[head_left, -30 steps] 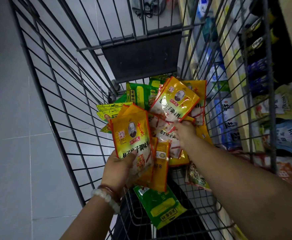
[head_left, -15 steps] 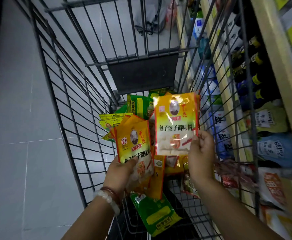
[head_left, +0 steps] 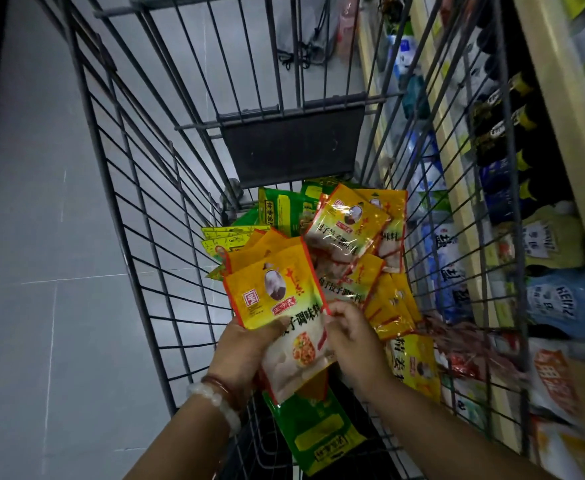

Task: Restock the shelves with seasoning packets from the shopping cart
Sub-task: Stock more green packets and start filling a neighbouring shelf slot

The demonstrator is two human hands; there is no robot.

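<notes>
Left hand: fingers curled around a fanned stack of yellow-and-orange plastic seasoning packets, thumb pressed on the front packet, held above the grey wire shopping cart. Right hand: fingers bent, pinching the stack's right edge. Loose yellow and green seasoning packets lie heaped in the cart basket, beside stocked wooden shelves on the right.
</notes>
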